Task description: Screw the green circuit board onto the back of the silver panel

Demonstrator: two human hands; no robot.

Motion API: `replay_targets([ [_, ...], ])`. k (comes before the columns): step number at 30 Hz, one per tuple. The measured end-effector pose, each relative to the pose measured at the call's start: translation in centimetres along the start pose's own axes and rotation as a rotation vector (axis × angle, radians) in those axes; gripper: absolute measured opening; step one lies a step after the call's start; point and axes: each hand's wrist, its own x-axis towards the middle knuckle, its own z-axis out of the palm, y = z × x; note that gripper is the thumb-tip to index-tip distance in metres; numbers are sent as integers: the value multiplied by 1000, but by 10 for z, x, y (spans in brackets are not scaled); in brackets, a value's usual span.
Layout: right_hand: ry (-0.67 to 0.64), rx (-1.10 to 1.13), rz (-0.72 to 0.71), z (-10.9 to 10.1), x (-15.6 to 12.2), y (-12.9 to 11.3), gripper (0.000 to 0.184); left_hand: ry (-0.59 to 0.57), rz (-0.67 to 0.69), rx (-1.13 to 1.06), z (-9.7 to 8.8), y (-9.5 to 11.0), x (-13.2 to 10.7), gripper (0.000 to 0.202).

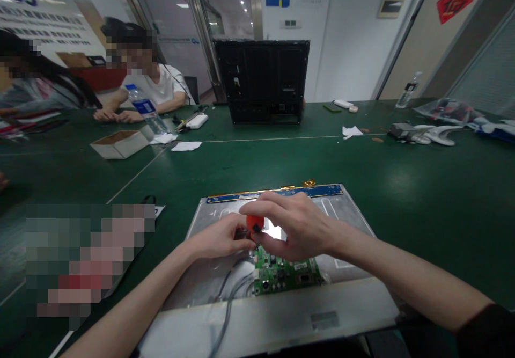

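Observation:
My right hand [300, 224] grips the round orange-red end of a screwdriver [255, 223] from above, thumb and fingers curled about it. Just below that handle, my left hand [225, 234] closes its thumb and fingers around the lower part, and the tip is hidden. Both hands are over a flat metal display panel [193, 272] lying on the table. Under my right hand is a green circuit board [277, 277], partly covered by it. Grey cables [228, 309] run from the board's left side toward me. A blue circuit strip [325, 190] lines the panel's far edge.
A black monitor housing [265, 79] stands upright across the green table [434, 207]. To the left are a small open box [120, 146], a water bottle [147, 108] and a seated person [171, 87]. Metal and white parts [426, 133] lie at right, near another bottle [408, 90].

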Motion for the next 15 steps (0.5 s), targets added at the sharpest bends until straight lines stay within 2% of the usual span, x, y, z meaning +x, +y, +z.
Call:
replay_targets([
  [4,8,-25,-5,0,0,0,32,62,-13,-7,4,-2,-2,20],
  [7,-2,-19,5,0,-1,0,32,56,-13,-20,5,-3,-3,20],
  [11,-20,-2,18,-1,-1,0,38,42,-52,-35,5,-2,-3,20],
  [15,-53,13,12,-3,-1,-1,47,74,-98,-57,7,-3,-3,25],
])
